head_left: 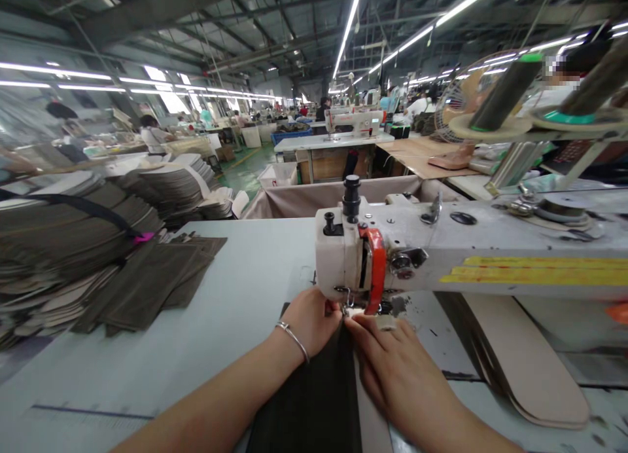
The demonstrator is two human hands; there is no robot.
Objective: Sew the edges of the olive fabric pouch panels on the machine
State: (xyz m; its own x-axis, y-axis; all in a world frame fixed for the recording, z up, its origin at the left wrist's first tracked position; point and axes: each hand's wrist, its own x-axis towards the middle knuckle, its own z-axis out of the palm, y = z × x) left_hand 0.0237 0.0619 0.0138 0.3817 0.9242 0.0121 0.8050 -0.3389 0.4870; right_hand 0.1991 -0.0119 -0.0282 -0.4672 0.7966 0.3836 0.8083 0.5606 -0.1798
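Note:
A dark fabric panel (314, 400) runs lengthwise beneath the head of a white sewing machine (338, 256), with a pale piece (373, 419) showing along its right edge. My left hand (311, 322), a silver bracelet at its wrist, rests on the panel with curled fingers pinching it just left of the presser foot. From the right, my right hand (392, 358) holds the panel's edge between thumb and fingers, close to the needle area. The fingertips of both hands nearly meet there. An orange guard (375, 270) hangs directly above them; the needle itself is hard to make out.
Dark fabric pieces (152, 283) lie on the table at left, beside tall bundled stacks (63, 243). Pale rounded panels (534, 368) lie under the machine arm at right. Thread cones (507, 93) stand upper right. A fabric-lined bin (289, 201) sits behind the table.

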